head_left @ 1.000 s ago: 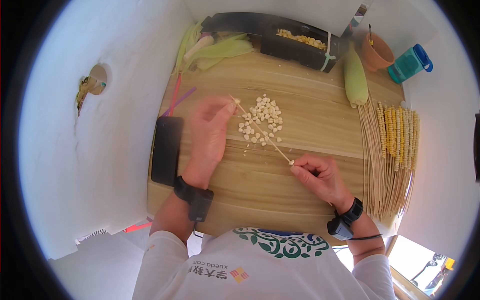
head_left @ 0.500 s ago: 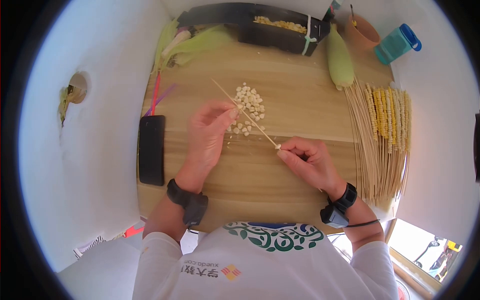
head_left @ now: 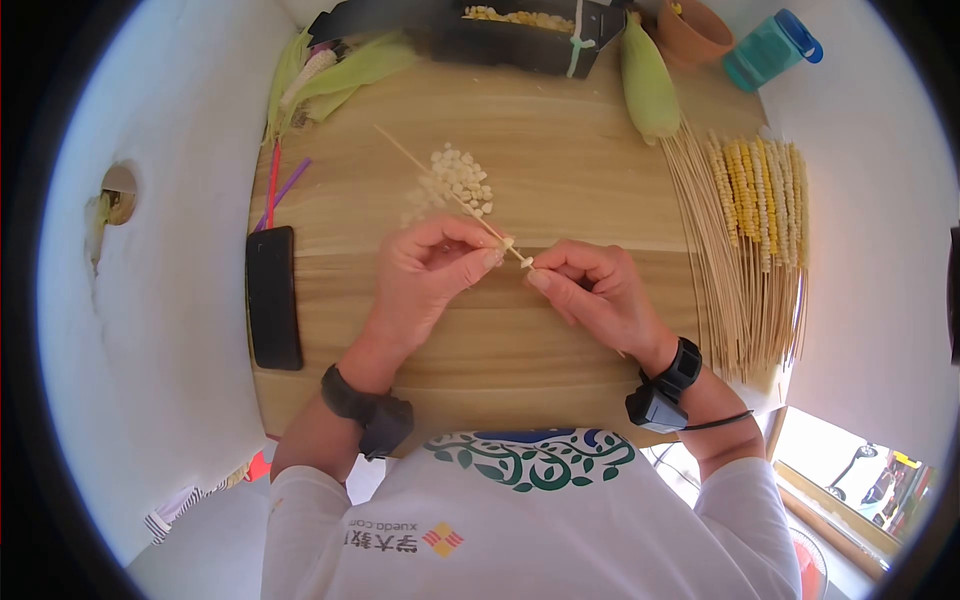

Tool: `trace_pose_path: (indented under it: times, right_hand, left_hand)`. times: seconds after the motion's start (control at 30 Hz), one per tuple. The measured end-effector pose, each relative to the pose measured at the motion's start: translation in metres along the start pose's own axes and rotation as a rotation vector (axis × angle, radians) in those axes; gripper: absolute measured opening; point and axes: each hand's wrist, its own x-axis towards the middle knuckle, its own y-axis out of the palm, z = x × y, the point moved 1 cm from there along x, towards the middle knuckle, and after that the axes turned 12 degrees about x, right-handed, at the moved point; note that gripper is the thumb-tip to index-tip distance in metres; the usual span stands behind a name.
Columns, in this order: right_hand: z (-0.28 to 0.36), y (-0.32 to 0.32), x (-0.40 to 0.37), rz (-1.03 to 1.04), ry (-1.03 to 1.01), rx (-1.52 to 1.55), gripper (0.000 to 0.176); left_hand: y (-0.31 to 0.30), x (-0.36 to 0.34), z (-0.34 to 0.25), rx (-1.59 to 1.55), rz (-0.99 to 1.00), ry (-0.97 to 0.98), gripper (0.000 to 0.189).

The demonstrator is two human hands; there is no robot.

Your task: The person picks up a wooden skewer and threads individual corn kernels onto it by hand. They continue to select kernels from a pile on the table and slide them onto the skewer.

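A thin wooden skewer (head_left: pixel 430 176) slants across the middle of the view, its far end up and to the left. Between thumb and forefinger of my left hand (head_left: pixel 435 275) is a pale corn kernel (head_left: pixel 507 243), on or against the skewer. My right hand (head_left: pixel 590 290) pinches the skewer lower down, beside another kernel (head_left: pixel 527 262) threaded on it. The two hands are close together but apart. Beyond them lies a loose pile of corn kernels (head_left: pixel 460 178), partly behind the skewer.
On the right lie bare skewers (head_left: pixel 715 290) and several skewers strung with kernels (head_left: pixel 765 195). A corn cob in husk (head_left: pixel 650 85), a clay pot (head_left: pixel 692 35), a blue bottle (head_left: pixel 770 52) and a black box (head_left: pixel 520 45) stand behind. Husks (head_left: pixel 350 75) and a phone (head_left: pixel 273 298) lie left.
My left hand has moved from the kernel pile down along the skewer, close to my right hand, bringing a kernel. The whole view has shifted slightly.
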Motion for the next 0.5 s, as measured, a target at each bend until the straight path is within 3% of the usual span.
trace_pose_path:
  times: [0.5]
  right_hand:
    - [-0.0039, -0.0045, 0.0023, 0.052, 0.002, 0.098, 0.018]
  left_hand:
    - [0.0003, -0.0031, 0.0005, 0.049, -0.002, -0.004, 0.012]
